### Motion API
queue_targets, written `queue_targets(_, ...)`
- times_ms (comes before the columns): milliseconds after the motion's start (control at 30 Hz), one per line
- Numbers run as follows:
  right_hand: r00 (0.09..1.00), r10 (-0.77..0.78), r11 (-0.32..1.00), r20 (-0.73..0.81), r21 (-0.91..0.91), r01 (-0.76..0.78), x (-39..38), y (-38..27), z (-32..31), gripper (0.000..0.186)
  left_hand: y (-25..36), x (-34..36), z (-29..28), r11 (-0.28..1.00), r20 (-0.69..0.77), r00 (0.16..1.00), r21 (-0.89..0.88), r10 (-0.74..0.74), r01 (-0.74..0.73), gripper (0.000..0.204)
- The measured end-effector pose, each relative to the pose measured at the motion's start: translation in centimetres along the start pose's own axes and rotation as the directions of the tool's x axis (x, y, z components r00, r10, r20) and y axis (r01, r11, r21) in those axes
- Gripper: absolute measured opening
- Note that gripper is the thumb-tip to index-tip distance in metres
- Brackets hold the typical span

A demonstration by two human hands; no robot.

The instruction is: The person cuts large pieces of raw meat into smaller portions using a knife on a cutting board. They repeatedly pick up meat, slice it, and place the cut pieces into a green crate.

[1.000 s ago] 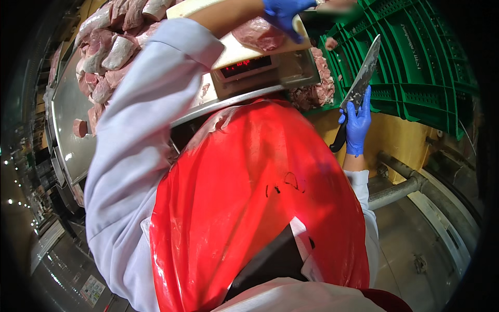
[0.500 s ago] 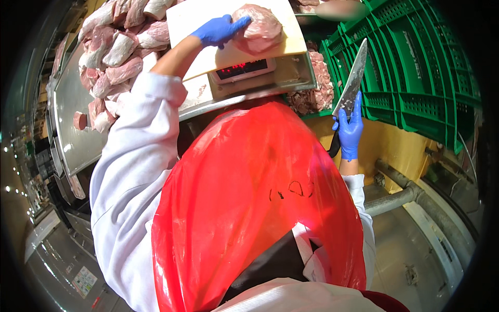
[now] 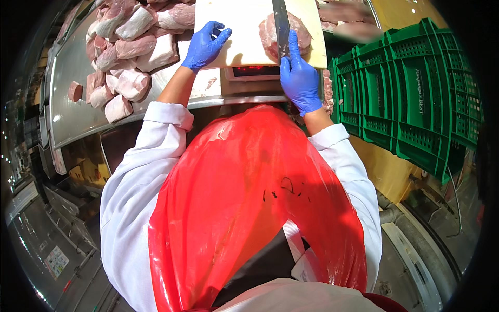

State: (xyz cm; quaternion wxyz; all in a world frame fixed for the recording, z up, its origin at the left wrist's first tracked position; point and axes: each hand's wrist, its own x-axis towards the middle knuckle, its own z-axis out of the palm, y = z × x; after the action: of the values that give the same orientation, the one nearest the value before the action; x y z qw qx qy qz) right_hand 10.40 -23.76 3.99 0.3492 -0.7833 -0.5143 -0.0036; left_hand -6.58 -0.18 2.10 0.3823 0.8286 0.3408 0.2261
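Observation:
A round piece of raw pink meat (image 3: 269, 39) lies on the white cutting board (image 3: 234, 23). Above it, the broad blade of a knife (image 3: 281, 23) points away from me and hides part of its middle. My right hand (image 3: 301, 83), in a blue glove, is closed round the knife's handle, index finger stretched along the blade. I cannot tell whether the blade touches the meat. To the left, my gloved left hand (image 3: 202, 48) is at the board's near left edge, fingers loosely bent and apart, nothing in them.
A scale with a red display (image 3: 253, 72) sits under the board. Many raw meat pieces (image 3: 136, 47) are heaped on the metal table (image 3: 70, 109) at left. Green plastic crates (image 3: 400, 93) stand at right, with meat trimmings (image 3: 327, 86) beside them. More meat (image 3: 351, 18) lies at the far right.
My left hand has let go of the meat and drawn back to the left. My right hand has brought the knife from beside the crates to over the meat.

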Motion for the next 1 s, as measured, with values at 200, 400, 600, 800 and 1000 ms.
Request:
queue_targets(200, 0.987, -0.024, 0.933, 0.159, -0.352, 0.08, -6.9, 0.2, 0.2, 0.074, -0.6, -0.4, -0.3, 0.996, -0.038, 0.999, -0.089, 0.014, -0.017, 0.048)
queue_targets(400, 0.951, 0.006, 0.962, 0.308, -0.262, 0.079, -14.7, 2.6, -4.0, 0.072, 1.0, -0.7, 2.0, 0.957, -0.239, 0.969, -0.263, 0.057, -0.121, 0.035)
queue_targets(600, 0.979, 0.135, 0.99, 0.153, -0.055, -0.128, -15.0, 2.9, -5.7, 0.063, 5.1, -0.8, 8.0, 0.95, -0.077, 0.947, 0.034, 0.312, -0.31, 0.034)
queue_targets(800, 0.989, 0.045, 0.989, -0.143, -0.132, -0.064, -3.1, -3.4, 0.8, 0.066, 2.6, 0.1, 7.2, 0.948, 0.045, 0.998, -0.317, 0.034, -0.018, 0.025)
queue_targets(1000, 0.981, 0.192, 0.87, -0.02, -0.459, -0.18, -1.7, -6.5, 5.6, 0.076, 1.1, 1.4, 7.9, 0.889, 0.178, 0.983, -0.457, 0.054, 0.034, 0.024)
